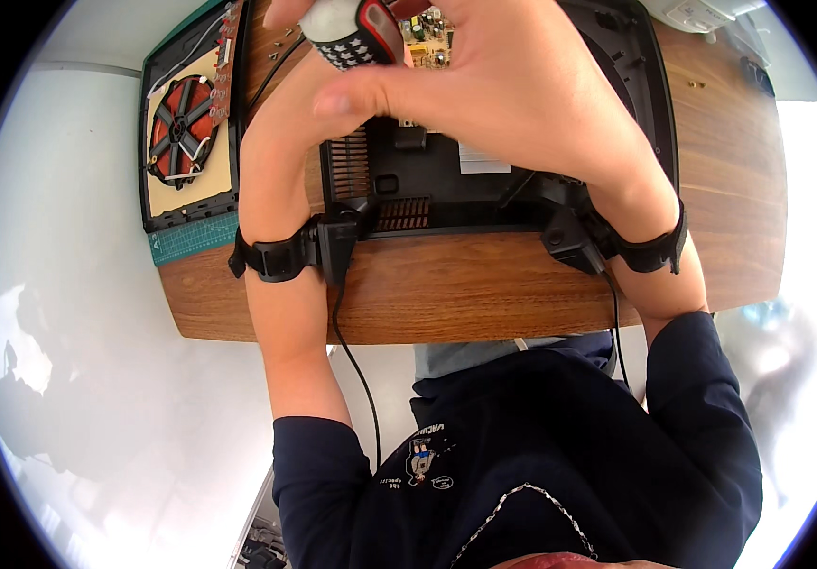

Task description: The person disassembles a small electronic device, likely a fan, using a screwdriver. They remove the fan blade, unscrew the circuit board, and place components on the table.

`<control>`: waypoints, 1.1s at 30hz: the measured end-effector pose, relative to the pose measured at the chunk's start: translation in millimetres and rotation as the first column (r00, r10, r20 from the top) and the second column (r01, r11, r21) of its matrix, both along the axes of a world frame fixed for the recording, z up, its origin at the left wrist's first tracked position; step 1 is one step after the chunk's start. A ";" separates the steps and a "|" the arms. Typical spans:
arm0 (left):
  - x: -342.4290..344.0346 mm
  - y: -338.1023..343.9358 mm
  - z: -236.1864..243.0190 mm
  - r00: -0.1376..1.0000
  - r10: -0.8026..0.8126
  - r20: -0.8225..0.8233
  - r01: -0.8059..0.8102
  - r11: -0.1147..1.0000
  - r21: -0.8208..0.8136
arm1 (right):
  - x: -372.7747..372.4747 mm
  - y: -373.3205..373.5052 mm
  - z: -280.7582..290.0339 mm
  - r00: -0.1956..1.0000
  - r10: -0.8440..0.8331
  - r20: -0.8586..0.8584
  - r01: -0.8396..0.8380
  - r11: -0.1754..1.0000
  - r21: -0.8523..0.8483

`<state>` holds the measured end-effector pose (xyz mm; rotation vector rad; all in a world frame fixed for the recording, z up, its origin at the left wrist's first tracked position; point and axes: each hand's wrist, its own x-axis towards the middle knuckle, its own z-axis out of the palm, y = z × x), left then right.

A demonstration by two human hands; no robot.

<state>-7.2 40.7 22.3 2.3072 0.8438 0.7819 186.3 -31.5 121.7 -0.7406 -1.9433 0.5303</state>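
At the top edge, between my hands, is a rounded thing (344,38) with a white end, a black band with pale marks and a red rim; its kind is not clear. My right hand (484,90) reaches around it from the right, its thumb stretched to the left below it. The other right fingers are mostly cut off by the frame. My left hand (309,104) is close beside and partly behind that thumb, with most of its fingers hidden. Both hands are over an opened black housing (446,204) with a circuit board (426,47) inside.
On the left, another black shell (146,213) holds a round red-and-black coil (181,128). A green cutting mat (195,242) lies under it. Small screws (696,84) lie on the wooden table (465,294) at right. Black wrist straps with cables are on both my arms.
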 end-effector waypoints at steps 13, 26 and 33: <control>-8.1 -5.1 20.9 0.973 0.005 -0.229 -0.029 0.995 -0.099 | 11.5 19.0 -19.8 0.949 0.281 -0.142 -0.269 0.958 0.103; -0.4 10.8 11.3 0.990 -0.070 -0.123 0.034 0.961 -0.276 | -5.1 13.1 -22.8 0.945 0.199 -0.259 -0.200 0.979 0.022; -9.6 19.1 5.6 0.958 -0.163 -0.234 0.173 0.985 0.021 | -3.0 20.5 -23.8 0.933 0.189 -0.307 -0.185 0.982 0.043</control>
